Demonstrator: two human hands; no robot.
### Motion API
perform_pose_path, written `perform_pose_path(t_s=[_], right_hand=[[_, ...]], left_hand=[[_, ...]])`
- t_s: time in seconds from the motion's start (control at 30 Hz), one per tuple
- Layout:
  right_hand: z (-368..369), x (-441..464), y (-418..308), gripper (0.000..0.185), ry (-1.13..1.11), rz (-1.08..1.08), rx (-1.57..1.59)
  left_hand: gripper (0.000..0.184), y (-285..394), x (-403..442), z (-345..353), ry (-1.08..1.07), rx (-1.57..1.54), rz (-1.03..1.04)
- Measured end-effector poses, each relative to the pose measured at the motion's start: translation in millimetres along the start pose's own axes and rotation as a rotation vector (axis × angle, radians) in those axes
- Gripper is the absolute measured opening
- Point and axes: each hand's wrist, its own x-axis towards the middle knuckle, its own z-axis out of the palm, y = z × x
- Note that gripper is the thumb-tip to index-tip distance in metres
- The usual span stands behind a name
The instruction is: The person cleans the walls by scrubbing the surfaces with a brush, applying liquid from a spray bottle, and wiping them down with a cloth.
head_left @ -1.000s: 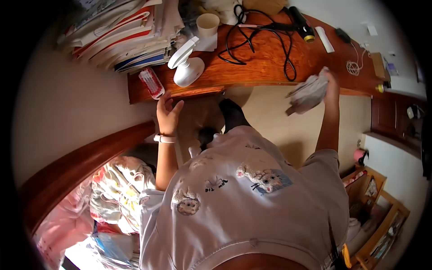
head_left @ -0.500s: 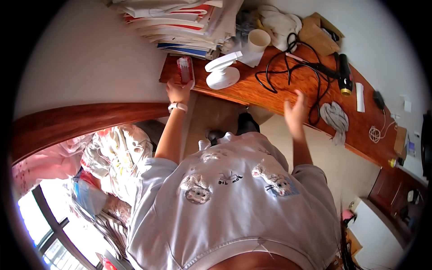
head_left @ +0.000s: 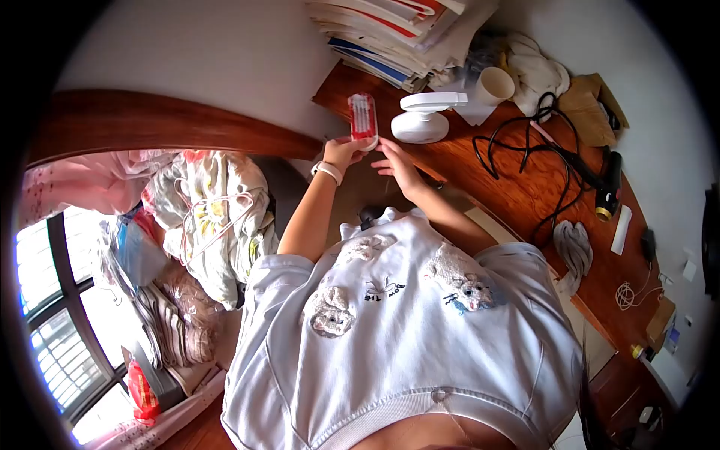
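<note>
My left hand, with a pale band on its wrist, grips the lower end of a red and white packet at the desk's left end. My right hand is beside the packet's lower right corner, its fingers apart; a fingertip is at or near the edge. Just right of the packet stands a white round-based device on the wooden desk. A grey cloth lies bunched at the desk's front edge, farther right.
Behind the device are a paper stack and a cup. A black cable, hair dryer and brown paper bag lie to the right. Bundled clothes are at the left by a window.
My right hand put the grey cloth down on the desk and moved left to the packet. My left hand has closed on the packet. The view has turned and shifted left.
</note>
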Motion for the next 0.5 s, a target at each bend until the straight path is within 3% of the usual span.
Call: perform_pose_path(t_s=[0.03, 0.1, 0.17, 0.2, 0.3, 0.37, 0.4, 0.43, 0.47, 0.5], right_hand=[[2.6, 16.2, 5.8, 0.052, -0.057, 0.09, 0.228], [5.2, 21.6, 11.9, 0.052, -0.059, 0.15, 0.416], [17.7, 31.0, 26.4, 0.054, -0.37, 0.109, 0.913], [26.3, 24.7, 13.2, 0.058, -0.265, 0.101, 0.873], [55.7, 23.7, -5.8, 0.058, -0.378, 0.189, 0.911], [80.7, 59.7, 9.9, 0.048, -0.382, 0.245, 1.029], [94.3, 92.5, 15.1, 0.04, -0.287, 0.006, 0.862], [99.1, 85.1, 5.0, 0.036, -0.296, -0.015, 0.867], [102.5, 105.2, 4.2, 0.034, -0.221, -0.102, 0.763], [118.4, 126.3, 14.8, 0.033, -0.103, -0.19, 0.696]], left_hand=[[0.021, -11.7, -9.1, -5.1, -0.064, -0.198, -0.014], [0.02, -16.2, -16.0, -11.7, -0.138, -0.272, -0.065], [0.02, -22.6, -48.6, -15.5, -0.278, -0.428, -0.039], [0.021, -24.3, -47.1, -16.8, -0.273, -0.43, -0.057], [0.028, -16.2, -78.4, -17.0, -0.146, -0.272, 0.016], [0.037, 11.4, -98.7, -67.9, 0.052, 0.549, 0.303], [0.039, 35.7, -113.0, -78.0, 0.306, 0.601, 0.577], [0.042, 58.5, -128.4, -88.4, 0.616, 0.682, 0.81], [0.05, 71.0, -127.3, -118.0, 0.674, 0.571, 1.041], [0.065, 97.4, -129.1, -137.3, 0.902, 0.853, 1.333]])
